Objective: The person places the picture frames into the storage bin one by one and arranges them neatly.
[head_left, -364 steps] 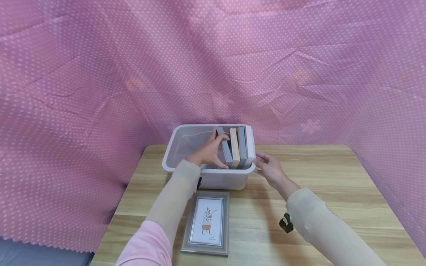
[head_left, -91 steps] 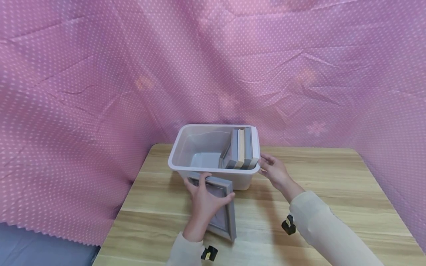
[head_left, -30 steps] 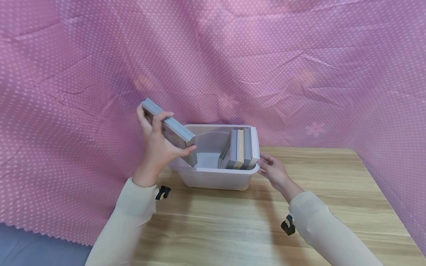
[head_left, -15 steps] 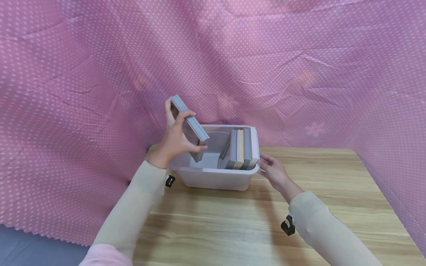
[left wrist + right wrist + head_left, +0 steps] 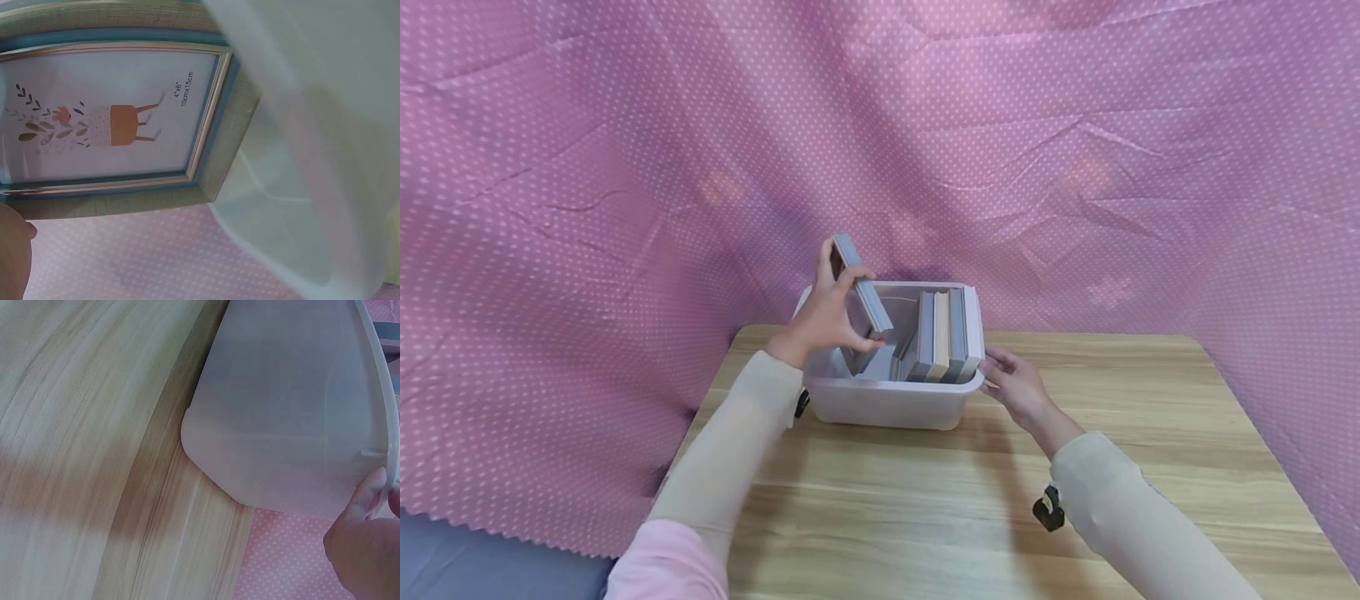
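Note:
In the head view my left hand [image 5: 826,318] grips a grey-blue picture frame [image 5: 872,308] by its long edge, thumb near the lower end. The frame tilts, with its lower part inside the white plastic bin [image 5: 887,406]. Up close in the left wrist view, the picture frame [image 5: 206,156] shows a print of a potted plant on legs, beside the bin's wall [image 5: 287,125]. My right hand [image 5: 1021,392] holds the bin at its right rim; the right wrist view has that hand [image 5: 365,550] with digits on both sides of the rim.
Several frames stand upright in the bin's right end: grey-blue [image 5: 927,333], cream [image 5: 942,333] and white [image 5: 973,333] edges show. The bin stands on a wooden table [image 5: 1120,467] near its back edge. A pink dotted curtain [image 5: 880,150] hangs behind and at the sides.
Earlier the picture frame lay flat on the table before the bin. My left hand lifted it, swung it left, then brought it rightward and down into the bin. My right hand stays put.

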{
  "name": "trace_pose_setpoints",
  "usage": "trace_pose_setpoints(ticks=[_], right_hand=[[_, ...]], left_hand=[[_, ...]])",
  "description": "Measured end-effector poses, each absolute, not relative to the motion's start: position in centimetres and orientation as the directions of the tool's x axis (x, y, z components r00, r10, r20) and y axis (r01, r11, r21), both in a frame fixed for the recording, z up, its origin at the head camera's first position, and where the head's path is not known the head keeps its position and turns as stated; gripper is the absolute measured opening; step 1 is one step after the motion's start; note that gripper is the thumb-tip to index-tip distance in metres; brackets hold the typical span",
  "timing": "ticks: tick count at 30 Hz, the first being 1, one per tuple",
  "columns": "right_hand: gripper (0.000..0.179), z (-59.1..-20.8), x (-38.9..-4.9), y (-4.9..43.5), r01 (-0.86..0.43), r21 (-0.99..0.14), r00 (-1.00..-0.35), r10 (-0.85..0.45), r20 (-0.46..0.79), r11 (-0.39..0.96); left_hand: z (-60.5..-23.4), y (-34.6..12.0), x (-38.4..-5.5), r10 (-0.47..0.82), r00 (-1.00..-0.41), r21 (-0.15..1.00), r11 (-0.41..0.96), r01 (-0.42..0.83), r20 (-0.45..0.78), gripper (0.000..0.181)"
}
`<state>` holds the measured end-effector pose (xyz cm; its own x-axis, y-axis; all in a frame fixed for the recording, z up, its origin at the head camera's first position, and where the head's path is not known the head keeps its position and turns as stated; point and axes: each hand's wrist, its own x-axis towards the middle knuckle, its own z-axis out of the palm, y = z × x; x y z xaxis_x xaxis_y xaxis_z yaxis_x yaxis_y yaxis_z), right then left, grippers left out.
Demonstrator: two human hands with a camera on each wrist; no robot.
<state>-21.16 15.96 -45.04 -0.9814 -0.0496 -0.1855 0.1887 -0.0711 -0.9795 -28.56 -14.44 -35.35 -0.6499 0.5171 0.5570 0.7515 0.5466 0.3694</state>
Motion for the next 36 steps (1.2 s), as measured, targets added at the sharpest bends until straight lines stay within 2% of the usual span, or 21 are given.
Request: trace_pose_setpoints(ticks=[10, 16, 19, 29, 36], right_hand=[[0.049, -45.3, -21.4, 15.9, 0.179, -0.981, -0.983, -0.052, -0.176, -0.075], [0.049, -45.5, -21.5, 16.0, 0.175, -0.981, -0.984, -0.057, -0.171, -0.084], [0.049, -45.5, -21.5, 16.0, 0.168, -0.982, -0.985, -0.058, -0.163, -0.083], [0.048, -45.5, -21.5, 16.0, 0.170, -0.981, -0.985, -0.049, -0.166, -0.095], [0.048, -45.7, -21.5, 16.0, 0.156, -0.982, -0.987, -0.042, -0.152, -0.106]], left_hand=[[-38.3, -14.2, -29.8, 0.495, -0.722, 0.396, 0.612, 0.685, 0.483, 0.095], [-39.7, -13.7, -29.9, 0.483, -0.796, 0.429, 0.672, 0.604, 0.365, 0.095], [-40.4, -13.4, -30.0, 0.484, -0.814, 0.450, 0.678, 0.581, 0.322, 0.093], [-42.2, -12.2, -30.4, 0.531, -0.783, 0.444, 0.646, 0.621, 0.323, 0.093], [-42.9, -11.4, -30.6, 0.556, -0.770, 0.400, 0.658, 0.638, 0.313, 0.093]])
